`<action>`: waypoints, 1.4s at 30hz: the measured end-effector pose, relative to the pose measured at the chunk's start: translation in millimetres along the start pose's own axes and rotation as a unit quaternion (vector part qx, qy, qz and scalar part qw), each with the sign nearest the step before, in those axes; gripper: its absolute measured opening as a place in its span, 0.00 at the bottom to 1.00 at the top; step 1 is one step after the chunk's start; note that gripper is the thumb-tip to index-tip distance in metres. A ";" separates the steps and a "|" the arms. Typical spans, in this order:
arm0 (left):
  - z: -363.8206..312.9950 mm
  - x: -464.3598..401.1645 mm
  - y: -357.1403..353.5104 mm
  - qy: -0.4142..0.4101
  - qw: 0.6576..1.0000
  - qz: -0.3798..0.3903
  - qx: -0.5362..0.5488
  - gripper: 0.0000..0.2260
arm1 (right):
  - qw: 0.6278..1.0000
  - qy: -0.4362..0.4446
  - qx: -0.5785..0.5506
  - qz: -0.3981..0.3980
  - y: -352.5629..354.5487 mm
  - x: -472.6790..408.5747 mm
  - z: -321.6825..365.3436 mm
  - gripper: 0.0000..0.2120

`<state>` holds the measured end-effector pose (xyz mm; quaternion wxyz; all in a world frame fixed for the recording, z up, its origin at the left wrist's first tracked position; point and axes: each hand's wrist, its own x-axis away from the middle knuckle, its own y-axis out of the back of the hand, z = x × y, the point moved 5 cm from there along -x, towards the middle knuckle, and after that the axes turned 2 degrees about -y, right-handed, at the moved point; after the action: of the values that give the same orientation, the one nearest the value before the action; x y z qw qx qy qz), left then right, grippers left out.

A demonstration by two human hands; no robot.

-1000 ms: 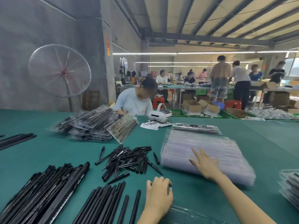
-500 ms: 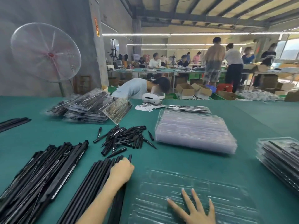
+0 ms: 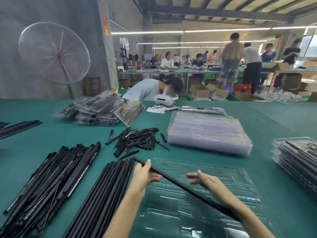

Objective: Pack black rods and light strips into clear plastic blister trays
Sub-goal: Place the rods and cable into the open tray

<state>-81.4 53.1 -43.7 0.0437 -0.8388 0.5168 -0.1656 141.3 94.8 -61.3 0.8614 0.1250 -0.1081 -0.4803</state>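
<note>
I hold one black rod (image 3: 173, 180) slantwise over the empty clear tray (image 3: 223, 194) on the counter (image 3: 283, 121), ready, I judge, to seat it in a channel. My left hand (image 3: 145, 174) pinches its far end; my right hand (image 3: 205, 182), fingers loosely apart, reaches in to steady it. Spare rods (image 3: 103, 194) lie left; empty trays (image 3: 209, 133) wait stacked behind.

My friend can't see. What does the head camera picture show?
A person's left hand holds a long black rod over a clear empty tray on a green table; the right hand reaches for it.
</note>
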 end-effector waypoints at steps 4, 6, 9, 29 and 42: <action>36.3 12.5 -6.2 -0.008 0.996 -0.008 0.090 0.22 | 0.975 -0.059 0.004 0.213 40.0 37.8 1.2 0.18; 41.5 14.8 -5.4 -0.032 0.997 0.002 0.066 0.24 | 0.979 -0.015 0.109 0.174 58.6 46.2 -7.4 0.14; 41.8 14.6 5.2 -0.105 0.989 -0.016 -0.098 0.10 | 0.972 0.043 0.229 0.025 72.5 51.0 -21.2 0.21; 44.2 33.8 -3.5 -0.412 0.724 -0.015 -0.554 0.18 | 0.782 0.337 0.443 -0.281 57.3 62.6 -42.0 0.26; 39.4 14.7 -4.8 -0.288 0.757 -0.005 -0.587 0.11 | 0.835 0.252 0.435 -0.224 57.6 62.3 -45.9 0.08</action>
<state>-58.5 38.5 -76.2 -0.3116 -0.7105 0.4716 0.4192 233.5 75.9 -82.2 0.5842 0.6242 -0.0541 -0.5159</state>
